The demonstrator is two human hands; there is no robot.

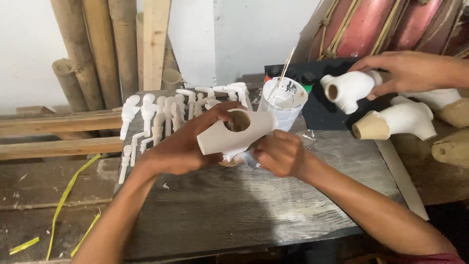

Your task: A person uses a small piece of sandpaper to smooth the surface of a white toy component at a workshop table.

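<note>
White hollow piece (234, 134) gripped in left hand (183, 146), right hand (279, 155) closed beneath, perhaps pinching cloth.

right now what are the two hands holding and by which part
The left hand grips the white-painted hollow wooden piece around its wide body beside the round hole. The right hand pinches something small beneath it, too hidden to identify.

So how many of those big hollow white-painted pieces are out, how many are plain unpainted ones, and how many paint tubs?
White-painted hollow pieces: 3, namely one in the left hand (white piece), one held by another person's hand (second white piece), one lying on the bench (third white piece)
Unpainted pieces: 2, at the right edge
Paint tub: 1
Total: 6
</note>
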